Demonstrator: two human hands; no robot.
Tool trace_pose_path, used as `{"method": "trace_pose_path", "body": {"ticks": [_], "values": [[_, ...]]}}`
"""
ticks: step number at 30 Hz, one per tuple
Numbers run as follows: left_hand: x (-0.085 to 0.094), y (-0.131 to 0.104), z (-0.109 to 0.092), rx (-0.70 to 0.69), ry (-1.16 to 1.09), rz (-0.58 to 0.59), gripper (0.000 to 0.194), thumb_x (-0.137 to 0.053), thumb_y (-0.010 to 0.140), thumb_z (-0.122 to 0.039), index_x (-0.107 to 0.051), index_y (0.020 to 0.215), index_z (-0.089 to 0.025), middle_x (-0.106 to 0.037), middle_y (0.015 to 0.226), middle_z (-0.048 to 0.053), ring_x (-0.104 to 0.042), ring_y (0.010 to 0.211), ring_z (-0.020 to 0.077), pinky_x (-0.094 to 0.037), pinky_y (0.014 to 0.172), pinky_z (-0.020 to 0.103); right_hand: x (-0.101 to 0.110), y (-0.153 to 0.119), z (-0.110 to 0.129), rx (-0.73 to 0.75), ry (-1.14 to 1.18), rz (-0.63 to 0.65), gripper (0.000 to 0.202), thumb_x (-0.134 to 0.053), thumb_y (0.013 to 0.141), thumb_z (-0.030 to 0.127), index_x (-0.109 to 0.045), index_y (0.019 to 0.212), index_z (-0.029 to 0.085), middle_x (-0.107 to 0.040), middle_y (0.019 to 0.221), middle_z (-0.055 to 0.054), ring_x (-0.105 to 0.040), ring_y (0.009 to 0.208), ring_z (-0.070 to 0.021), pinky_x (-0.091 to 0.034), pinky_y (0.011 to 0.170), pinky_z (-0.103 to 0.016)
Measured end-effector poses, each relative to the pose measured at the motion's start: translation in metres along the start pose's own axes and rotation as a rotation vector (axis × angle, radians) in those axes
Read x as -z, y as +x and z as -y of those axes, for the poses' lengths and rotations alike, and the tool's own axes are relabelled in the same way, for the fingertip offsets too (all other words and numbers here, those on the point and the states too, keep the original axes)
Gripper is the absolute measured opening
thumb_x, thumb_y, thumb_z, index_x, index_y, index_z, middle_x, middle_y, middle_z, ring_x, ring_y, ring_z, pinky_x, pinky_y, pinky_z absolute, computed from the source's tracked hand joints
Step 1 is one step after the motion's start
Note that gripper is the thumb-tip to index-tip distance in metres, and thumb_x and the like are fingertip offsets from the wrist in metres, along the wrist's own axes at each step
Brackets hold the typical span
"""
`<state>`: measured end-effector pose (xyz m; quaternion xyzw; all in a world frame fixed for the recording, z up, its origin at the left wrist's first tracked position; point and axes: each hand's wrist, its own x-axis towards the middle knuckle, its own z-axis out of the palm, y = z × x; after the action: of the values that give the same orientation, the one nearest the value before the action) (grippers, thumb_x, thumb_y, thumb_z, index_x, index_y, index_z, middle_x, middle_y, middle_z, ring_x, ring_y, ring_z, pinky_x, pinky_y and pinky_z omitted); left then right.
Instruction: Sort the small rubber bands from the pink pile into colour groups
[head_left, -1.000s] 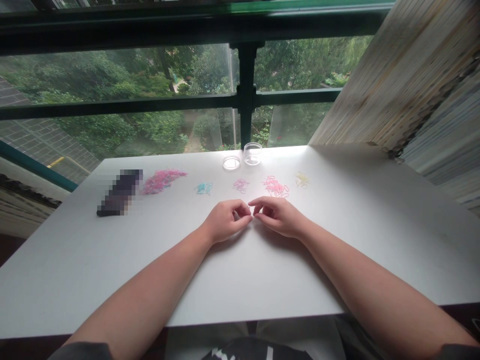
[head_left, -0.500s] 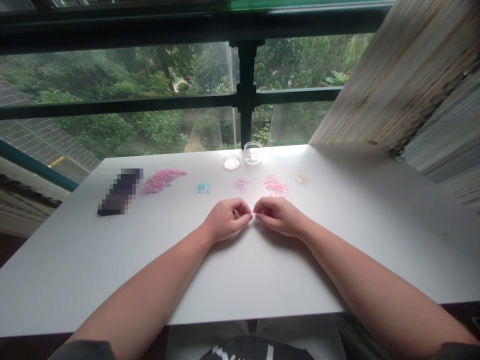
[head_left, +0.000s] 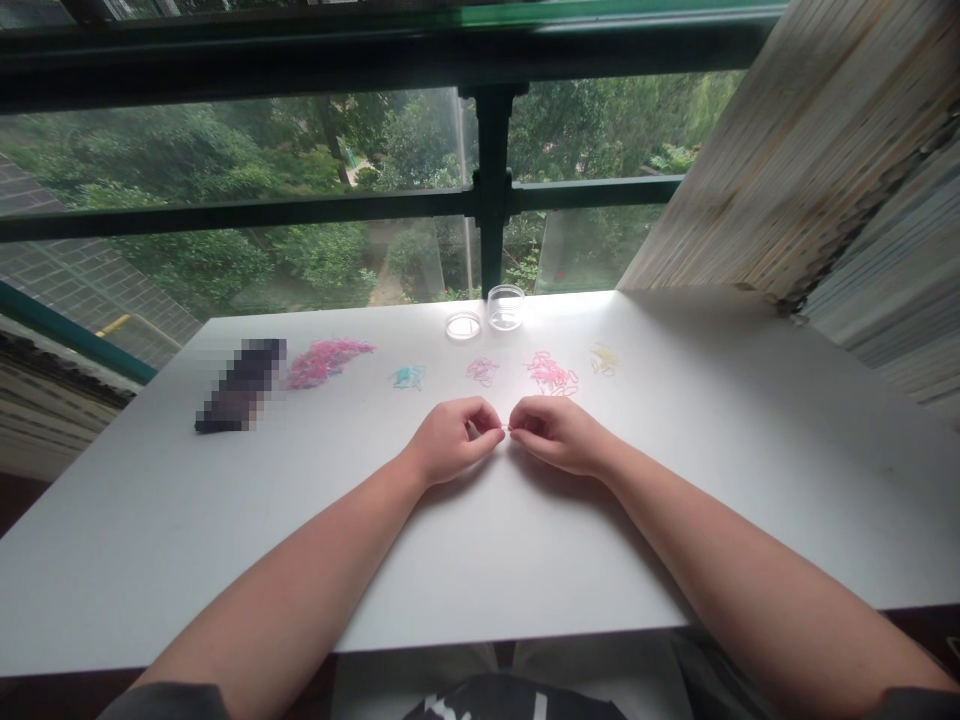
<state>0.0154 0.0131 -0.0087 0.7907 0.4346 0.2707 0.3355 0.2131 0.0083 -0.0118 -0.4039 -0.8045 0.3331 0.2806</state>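
My left hand point(head_left: 459, 438) and my right hand point(head_left: 559, 432) meet fingertip to fingertip over the white table. Between them a tiny pink band point(head_left: 505, 428) is pinched, one end in each hand. Just beyond my right hand lies a loose pile of pink bands point(head_left: 551, 372). A small pile of purple bands point(head_left: 481, 370) is left of it, and blue bands point(head_left: 409, 376) lie farther left. Pale yellow bands point(head_left: 604, 359) are scattered to the right of the pink pile.
On the left side of the white table point(head_left: 225, 530) are a large mixed pink heap point(head_left: 328, 362) and a dark, pixelated object point(head_left: 244, 386). A clear round container point(head_left: 506, 308) and its clear lid point(head_left: 463, 326) stand near the window. A striped curtain point(head_left: 720, 170) hangs at right.
The gap between my fingertips is very slightly wider, with the pink band showing a little more between them. The piles have not moved.
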Motion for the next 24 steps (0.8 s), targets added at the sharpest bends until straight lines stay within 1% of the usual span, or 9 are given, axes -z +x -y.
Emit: {"method": "trace_pose_path", "body": {"ticks": [10,24], "values": [[0.0011,-0.0003,0.0006,-0.010,-0.011,0.049,0.010,-0.056,0.076,-0.027,-0.060,0.076,-0.018,-0.063,0.072,-0.001,-0.051,0.060,0.0086,-0.040,0.055,0.020,-0.0008,0.0009,-0.0009,-0.007,0.007,0.008,0.003,-0.052,0.076,0.015,-0.054,0.074,0.018,-0.051,0.062,0.003,-0.044,0.055,-0.0084,-0.036,0.051,-0.021],[0.0010,-0.0014,0.0000,-0.002,-0.046,0.062,0.014,-0.054,0.077,-0.027,-0.064,0.078,-0.017,-0.066,0.073,0.001,-0.053,0.061,0.0100,-0.041,0.056,0.021,-0.0004,-0.0004,0.0019,-0.030,0.011,0.031,0.005,-0.050,0.077,0.015,-0.054,0.076,0.018,-0.051,0.062,0.002,-0.044,0.055,-0.0087,-0.036,0.051,-0.021]]}}
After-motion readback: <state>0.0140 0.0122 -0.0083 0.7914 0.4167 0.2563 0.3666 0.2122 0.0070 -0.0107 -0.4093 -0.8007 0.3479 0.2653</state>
